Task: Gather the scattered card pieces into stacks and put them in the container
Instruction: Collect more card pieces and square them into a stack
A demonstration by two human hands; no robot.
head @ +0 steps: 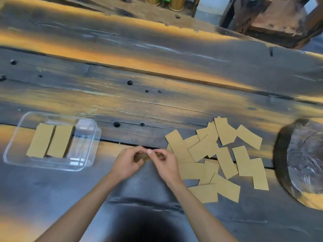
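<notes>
Both hands hold one stack of tan card pieces [141, 155] on edge, low over the dark wooden table. My left hand [128, 162] grips its left end and my right hand [165, 162] its right end; fingers hide most of the stack. Several loose card pieces [218, 158] lie scattered and overlapping just right of my right hand. A clear plastic container [87, 147] sits at the left, with two card stacks [50, 140] lying side by side in its left part.
A round dark wooden slab [304, 161] lies at the right edge of the table. The rough table [157, 75] has holes and a crack running across it. Wooden furniture [272, 20] stands beyond the far edge.
</notes>
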